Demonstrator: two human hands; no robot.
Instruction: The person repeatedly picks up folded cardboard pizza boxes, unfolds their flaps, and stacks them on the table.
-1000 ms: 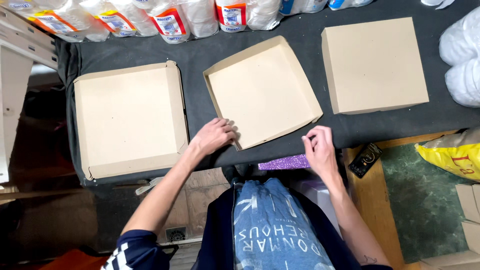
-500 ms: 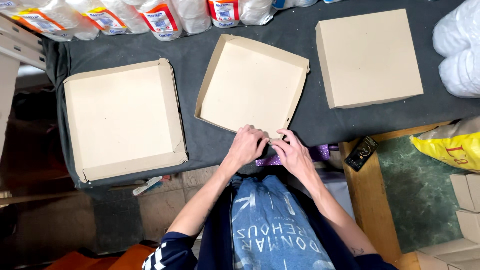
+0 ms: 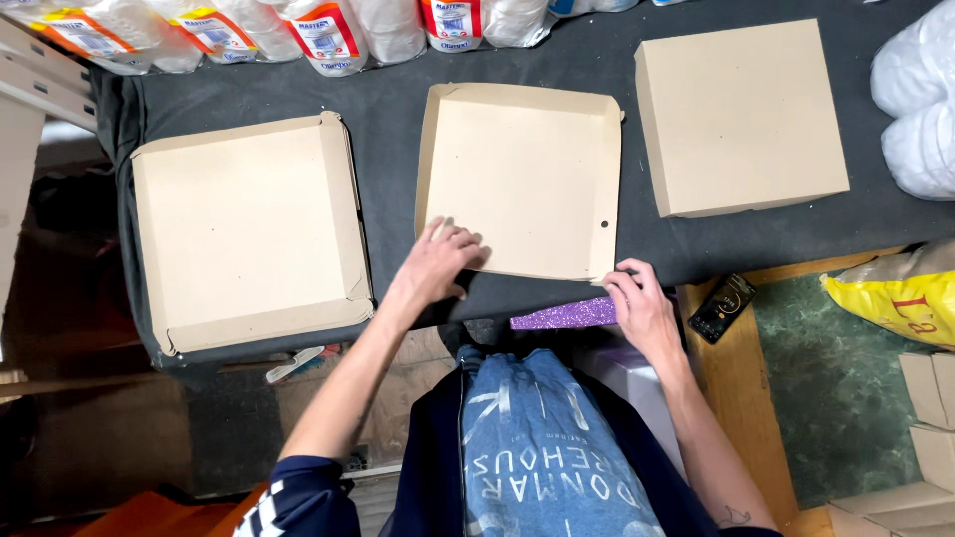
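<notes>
Middle cardboard tray (image 3: pixel 517 179) holds nothing | left hand (image 3: pixel 438 264) fingers spread on near edge | right hand (image 3: pixel 642 308) pinching near-right corner

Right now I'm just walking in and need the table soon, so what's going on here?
A person is working on the middle cardboard tray on the dark-covered table. Their left hand rests on its near edge, their right hand at its near right corner. An open tray lies left, a closed box right.
</notes>
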